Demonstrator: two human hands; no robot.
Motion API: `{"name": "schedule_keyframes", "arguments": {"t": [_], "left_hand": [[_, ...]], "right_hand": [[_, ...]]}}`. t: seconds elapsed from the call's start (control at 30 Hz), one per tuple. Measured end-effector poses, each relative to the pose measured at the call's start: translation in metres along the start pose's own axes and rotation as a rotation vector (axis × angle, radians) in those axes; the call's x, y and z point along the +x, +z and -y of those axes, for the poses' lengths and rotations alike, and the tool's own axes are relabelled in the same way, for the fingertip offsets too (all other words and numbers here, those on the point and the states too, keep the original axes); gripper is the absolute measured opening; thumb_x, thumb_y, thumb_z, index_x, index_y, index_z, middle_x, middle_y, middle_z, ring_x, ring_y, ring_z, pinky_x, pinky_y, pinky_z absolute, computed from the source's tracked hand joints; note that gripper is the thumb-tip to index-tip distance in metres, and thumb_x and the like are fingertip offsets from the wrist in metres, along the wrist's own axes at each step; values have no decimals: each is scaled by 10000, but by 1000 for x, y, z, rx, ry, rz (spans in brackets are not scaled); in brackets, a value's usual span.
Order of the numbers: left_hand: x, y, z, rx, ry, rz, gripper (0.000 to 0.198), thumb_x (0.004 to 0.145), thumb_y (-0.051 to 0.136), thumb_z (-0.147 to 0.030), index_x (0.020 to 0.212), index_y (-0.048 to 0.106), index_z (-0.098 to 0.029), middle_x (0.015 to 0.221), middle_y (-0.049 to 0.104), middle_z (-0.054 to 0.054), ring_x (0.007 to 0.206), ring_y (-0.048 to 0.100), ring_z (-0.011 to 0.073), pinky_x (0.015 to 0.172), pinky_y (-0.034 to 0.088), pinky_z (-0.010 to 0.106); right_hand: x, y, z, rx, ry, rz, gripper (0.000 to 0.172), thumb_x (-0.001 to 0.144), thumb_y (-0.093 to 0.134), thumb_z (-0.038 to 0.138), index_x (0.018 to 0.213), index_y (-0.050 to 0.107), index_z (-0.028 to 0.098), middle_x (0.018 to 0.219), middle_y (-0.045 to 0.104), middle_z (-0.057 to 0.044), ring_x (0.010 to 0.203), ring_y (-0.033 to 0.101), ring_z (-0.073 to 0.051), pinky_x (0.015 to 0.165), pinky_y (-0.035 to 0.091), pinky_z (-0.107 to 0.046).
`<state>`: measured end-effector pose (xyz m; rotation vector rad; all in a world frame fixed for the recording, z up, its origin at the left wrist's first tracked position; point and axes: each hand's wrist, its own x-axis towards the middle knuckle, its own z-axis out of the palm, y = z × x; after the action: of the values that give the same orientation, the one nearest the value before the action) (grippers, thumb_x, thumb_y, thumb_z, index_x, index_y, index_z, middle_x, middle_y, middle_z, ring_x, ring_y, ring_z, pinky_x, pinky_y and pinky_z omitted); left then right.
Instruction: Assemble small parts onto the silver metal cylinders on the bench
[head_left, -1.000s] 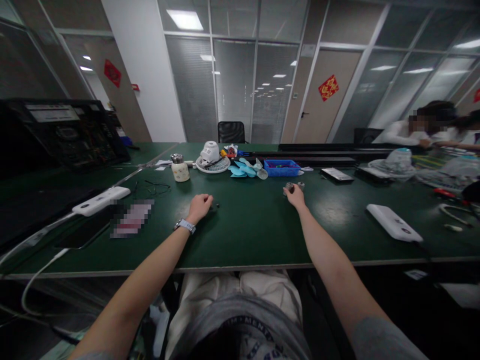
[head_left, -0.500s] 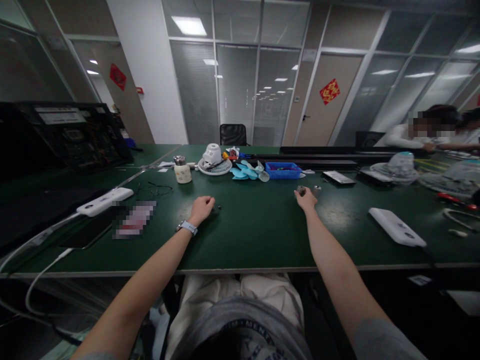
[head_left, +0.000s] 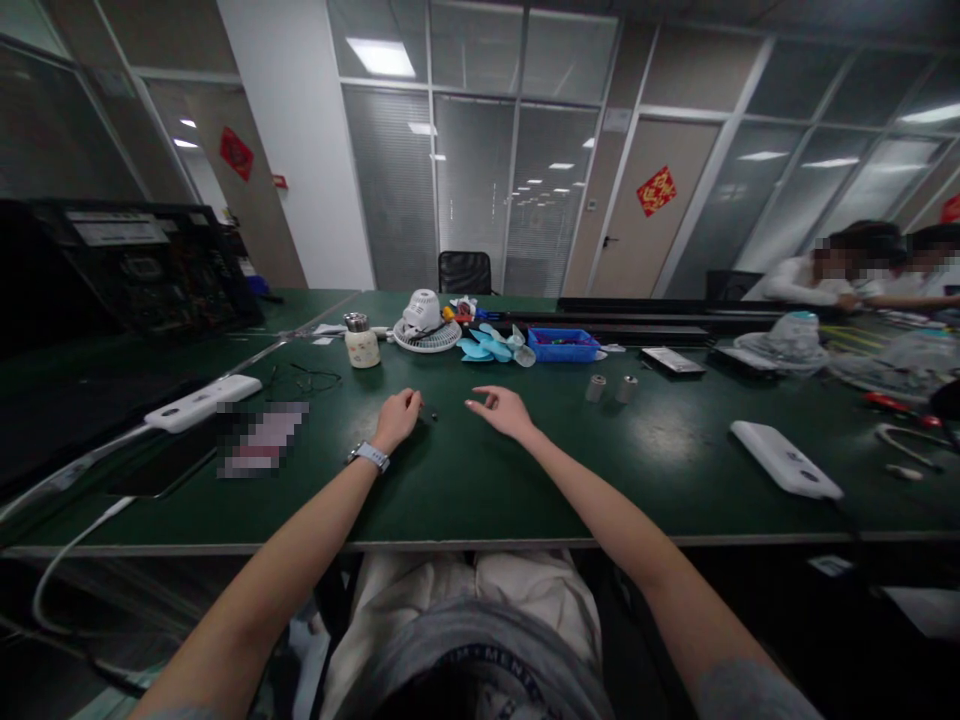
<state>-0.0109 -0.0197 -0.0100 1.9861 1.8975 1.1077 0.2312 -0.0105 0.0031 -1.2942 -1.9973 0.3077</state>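
Observation:
My left hand point(head_left: 397, 418) rests on the green table with its fingers curled together; whatever may be inside them is hidden. Just right of its fingertips lies a tiny dark piece point(head_left: 434, 416), too small to name. My right hand point(head_left: 504, 412) is over the middle of the table, thumb and fingers apart, holding nothing, and points toward the left hand. Farther right, a short grey metal cylinder point(head_left: 596, 388) stands upright beside a second, similar cylinder point(head_left: 627, 389), with a narrow gap between them.
Along the back are a cream jar point(head_left: 364, 345), a white fan part point(head_left: 424, 325), light-blue fan blades point(head_left: 489, 345) and a blue tray point(head_left: 562, 345). A white power bank point(head_left: 786, 460) lies right; a power strip point(head_left: 202, 402) and dark tablet point(head_left: 165, 470) lie left. People sit far right.
My right hand has let go of the metal cylinder, which now stands by the other one, and has moved left toward my left hand. The left hand has barely moved.

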Motion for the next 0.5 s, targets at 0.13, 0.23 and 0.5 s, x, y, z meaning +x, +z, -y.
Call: {"name": "schedule_keyframes", "arguments": {"t": [0.13, 0.23, 0.5], "left_hand": [[-1, 0, 1, -36, -3, -33, 321, 890, 344, -383, 771, 576, -196, 751, 675, 48, 705, 600, 176, 635, 385, 261], [0, 1, 0, -36, -6, -25, 305, 889, 354, -380, 792, 578, -197, 748, 674, 42, 706, 602, 176, 635, 388, 260], [-2, -1, -2, -36, -17, -3, 322, 899, 358, -401, 806, 585, -194, 727, 666, 40, 685, 597, 173, 625, 380, 262]], "right_hand": [[7, 49, 32, 24, 9, 264, 532, 723, 610, 640, 1107, 686, 280, 742, 651, 2, 642, 560, -141, 580, 377, -248], [11, 63, 39, -43, 33, 236, 456, 729, 612, 633, 1042, 718, 319, 747, 652, 7, 656, 563, -147, 599, 374, -258], [15, 20, 17, -110, 44, 15, 325, 827, 567, 538, 959, 734, 293, 820, 618, -15, 724, 544, -156, 600, 351, -268]]}}
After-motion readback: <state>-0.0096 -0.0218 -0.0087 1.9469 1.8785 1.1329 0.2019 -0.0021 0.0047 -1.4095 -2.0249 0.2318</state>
